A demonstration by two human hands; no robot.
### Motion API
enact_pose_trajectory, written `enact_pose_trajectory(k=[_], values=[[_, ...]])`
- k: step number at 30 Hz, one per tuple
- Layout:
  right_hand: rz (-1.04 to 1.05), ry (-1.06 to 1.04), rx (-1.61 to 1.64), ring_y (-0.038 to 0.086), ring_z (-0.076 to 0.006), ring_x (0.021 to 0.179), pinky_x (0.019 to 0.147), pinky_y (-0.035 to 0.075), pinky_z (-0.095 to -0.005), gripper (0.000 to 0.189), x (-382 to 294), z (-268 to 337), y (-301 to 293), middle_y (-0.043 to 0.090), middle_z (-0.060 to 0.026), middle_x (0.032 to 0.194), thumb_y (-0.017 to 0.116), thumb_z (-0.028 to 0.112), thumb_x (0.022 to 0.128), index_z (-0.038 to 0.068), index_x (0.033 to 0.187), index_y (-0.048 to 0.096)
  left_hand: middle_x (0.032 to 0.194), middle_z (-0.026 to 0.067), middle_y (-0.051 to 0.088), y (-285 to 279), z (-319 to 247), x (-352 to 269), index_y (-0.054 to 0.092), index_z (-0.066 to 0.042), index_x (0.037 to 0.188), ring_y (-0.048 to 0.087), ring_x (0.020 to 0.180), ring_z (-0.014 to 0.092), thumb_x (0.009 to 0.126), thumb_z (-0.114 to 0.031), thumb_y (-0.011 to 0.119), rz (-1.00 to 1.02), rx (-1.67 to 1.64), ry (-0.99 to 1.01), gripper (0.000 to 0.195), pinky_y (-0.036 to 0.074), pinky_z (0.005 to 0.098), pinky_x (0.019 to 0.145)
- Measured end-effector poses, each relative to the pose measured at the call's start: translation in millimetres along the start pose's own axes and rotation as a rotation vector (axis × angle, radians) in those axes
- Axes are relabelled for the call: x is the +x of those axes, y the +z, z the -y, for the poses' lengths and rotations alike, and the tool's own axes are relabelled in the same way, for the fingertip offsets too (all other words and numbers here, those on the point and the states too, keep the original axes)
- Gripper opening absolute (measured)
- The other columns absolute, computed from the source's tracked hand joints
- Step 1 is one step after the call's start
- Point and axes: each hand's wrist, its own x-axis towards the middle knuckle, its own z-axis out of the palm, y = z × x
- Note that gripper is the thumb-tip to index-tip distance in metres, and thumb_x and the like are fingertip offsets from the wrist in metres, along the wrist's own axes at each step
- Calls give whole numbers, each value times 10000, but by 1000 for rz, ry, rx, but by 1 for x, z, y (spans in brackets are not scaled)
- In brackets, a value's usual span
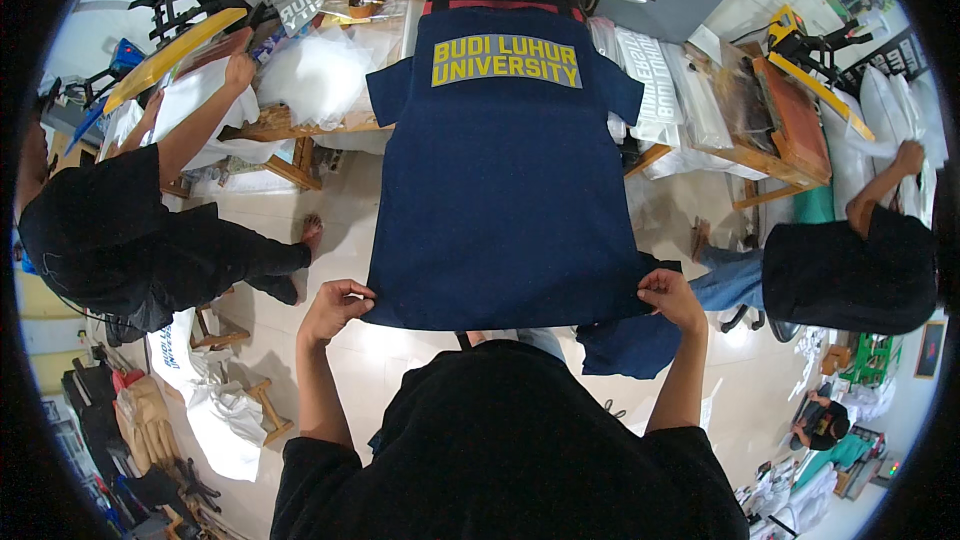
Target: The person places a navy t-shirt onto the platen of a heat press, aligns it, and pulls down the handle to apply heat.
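A navy blue T-shirt is spread out in front of me, its neck end over a red-edged dark platen. Yellow block lettering on a grey backing runs across its upper part. My left hand pinches the hem's left corner between thumb and fingers. At the opposite corner, my right hand grips the hem the same way, so the lower edge hangs stretched between them. Beneath my right forearm lies another dark blue garment; what supports it is hidden.
Left, a co-worker handles white cloth at a yellow-topped heat press. Another person stands right, near a second press. Transparent sheets and printed transfer sheets flank the shirt. White shirts drape over wooden stools.
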Motion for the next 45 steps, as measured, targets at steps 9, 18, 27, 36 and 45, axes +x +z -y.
enact_pose_trajectory(k=[9,18,27,36,45], values=[[267,57,12,650,-151,741,608,563,-296,132,25,19,-25,674,-57,872,746,70,866,22,975,689,839,20,702,1,-18,3,743,18,995,615,744,82,862,3,772,-45,-46,-146,137,489,233,684],[438,99,-38,651,-127,707,603,558,-279,137,34,39,-32,673,-46,816,746,27,855,-4,980,700,848,31,709,14,-24,1,743,30,989,605,728,79,849,7,772,-89,-66,-219,145,476,228,668],[378,80,18,656,-133,708,622,574,-287,144,32,26,-26,687,-66,845,741,25,863,-9,1000,712,858,34,707,20,-23,1,732,29,993,622,749,83,848,27,769,-103,-78,-227,150,503,229,685],[271,54,-69,652,-133,697,605,556,-272,201,19,21,-16,682,-63,828,738,51,849,-17,1037,718,872,44,706,23,-17,1,718,40,994,628,776,91,855,38,744,-48,-12,-133,142,510,236,694],[194,-22,-46,660,-137,742,634,545,-302,216,4,7,-2,710,-71,858,741,72,872,-1,1075,725,852,30,693,20,-15,3,715,49,1021,611,740,78,846,49,731,-17,58,-51,177,491,221,666]])
